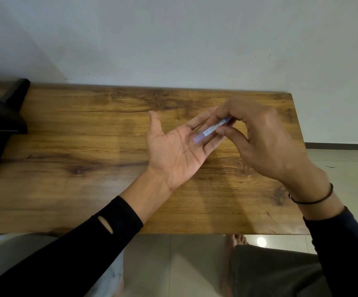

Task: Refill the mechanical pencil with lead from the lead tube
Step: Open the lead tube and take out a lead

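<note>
My right hand [263, 142] pinches a translucent blue lead tube [211, 130] with a white label, tilted with its open lower end over my left palm. A thin dark lead [189, 148] sticks out of that end and rests on the palm. Another thin lead [200, 126] lies across the left fingers behind the tube. My left hand [173, 151] is held flat, palm up, fingers spread, under the tube above the wooden table [88, 136]. No mechanical pencil is visible.
A black stand-like object [0, 125] sits at the table's far left. A pale wall rises right behind the table. The table's right edge [300, 146] gives onto tiled floor. My legs and a bare foot show below the near edge.
</note>
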`<state>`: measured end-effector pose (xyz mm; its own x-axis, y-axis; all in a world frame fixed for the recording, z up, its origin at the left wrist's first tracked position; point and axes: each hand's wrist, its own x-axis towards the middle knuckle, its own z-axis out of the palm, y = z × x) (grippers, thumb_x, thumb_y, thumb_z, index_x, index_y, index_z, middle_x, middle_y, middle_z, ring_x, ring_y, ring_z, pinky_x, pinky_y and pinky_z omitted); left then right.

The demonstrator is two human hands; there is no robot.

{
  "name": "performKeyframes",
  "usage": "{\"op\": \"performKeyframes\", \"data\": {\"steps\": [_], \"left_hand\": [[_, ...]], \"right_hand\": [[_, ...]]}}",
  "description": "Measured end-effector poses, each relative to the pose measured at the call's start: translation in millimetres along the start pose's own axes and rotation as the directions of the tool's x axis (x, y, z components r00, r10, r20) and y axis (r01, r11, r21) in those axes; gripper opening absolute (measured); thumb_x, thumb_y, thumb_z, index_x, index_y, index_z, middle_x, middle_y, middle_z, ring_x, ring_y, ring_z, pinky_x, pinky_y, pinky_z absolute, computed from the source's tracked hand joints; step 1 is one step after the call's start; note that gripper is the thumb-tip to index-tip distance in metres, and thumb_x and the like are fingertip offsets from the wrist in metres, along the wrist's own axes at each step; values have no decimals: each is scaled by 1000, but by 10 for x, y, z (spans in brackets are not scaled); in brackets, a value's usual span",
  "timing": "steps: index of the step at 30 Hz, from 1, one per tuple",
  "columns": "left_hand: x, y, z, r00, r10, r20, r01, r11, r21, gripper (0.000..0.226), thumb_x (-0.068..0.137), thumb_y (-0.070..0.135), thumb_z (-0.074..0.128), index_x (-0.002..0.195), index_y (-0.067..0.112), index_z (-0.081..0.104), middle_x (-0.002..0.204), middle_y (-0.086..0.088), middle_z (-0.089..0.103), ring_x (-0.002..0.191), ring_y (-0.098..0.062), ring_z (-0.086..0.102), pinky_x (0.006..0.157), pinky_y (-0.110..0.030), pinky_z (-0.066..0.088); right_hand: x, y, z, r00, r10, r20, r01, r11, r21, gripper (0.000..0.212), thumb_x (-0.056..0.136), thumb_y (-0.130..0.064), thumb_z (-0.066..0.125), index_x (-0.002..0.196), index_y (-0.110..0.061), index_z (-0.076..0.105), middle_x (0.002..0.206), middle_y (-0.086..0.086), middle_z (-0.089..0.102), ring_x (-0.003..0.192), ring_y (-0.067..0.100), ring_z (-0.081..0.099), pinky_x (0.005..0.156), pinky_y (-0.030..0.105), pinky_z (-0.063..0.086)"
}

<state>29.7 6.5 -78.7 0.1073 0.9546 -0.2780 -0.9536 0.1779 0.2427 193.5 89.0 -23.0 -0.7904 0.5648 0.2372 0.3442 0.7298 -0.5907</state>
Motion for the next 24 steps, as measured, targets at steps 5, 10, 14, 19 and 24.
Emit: {"op": "performKeyframes", "data": {"steps": [5,10,14,19,24], "left_hand": [[18,4,-23,997,-9,70,11,1000,-28,135,87,99,16,163,-11,34,169,-34,39,162,-43,37,133,-46,35],[28,8,-44,995,-9,97,15,998,-64,134,87,99,20,162,-11,35,166,-37,42,160,-46,39,131,-49,36],[38,52,-47,995,-3,104,8,999,-43,134,88,99,18,162,-11,37,165,-36,44,158,-43,42,129,-48,39],[71,189,-60,993,33,115,-27,998,-50,133,88,98,15,164,-9,34,168,-34,42,161,-42,39,133,-46,31],[90,273,-54,991,83,104,-79,996,-40,132,89,97,13,164,-9,34,169,-32,42,163,-40,38,132,-44,33]], "right_hand": [[-14,99,-55,995,49,-85,-49,999,-7,16,95,8,72,107,-2,73,108,8,64,95,22,63,84,31,55],[-60,224,-174,964,126,-232,-129,992,3,17,98,-8,73,112,-18,75,113,3,56,107,20,56,84,23,50],[-115,319,-260,947,158,-279,-161,987,14,15,99,-15,73,111,-24,72,111,-2,60,104,17,52,80,19,43],[-217,399,-235,954,209,-213,-208,978,29,14,99,-14,74,108,-25,72,106,-2,63,96,15,49,79,19,38],[-251,365,22,965,263,4,-263,964,-47,18,94,-8,78,107,-21,77,107,-6,53,105,21,47,86,21,36]]}}
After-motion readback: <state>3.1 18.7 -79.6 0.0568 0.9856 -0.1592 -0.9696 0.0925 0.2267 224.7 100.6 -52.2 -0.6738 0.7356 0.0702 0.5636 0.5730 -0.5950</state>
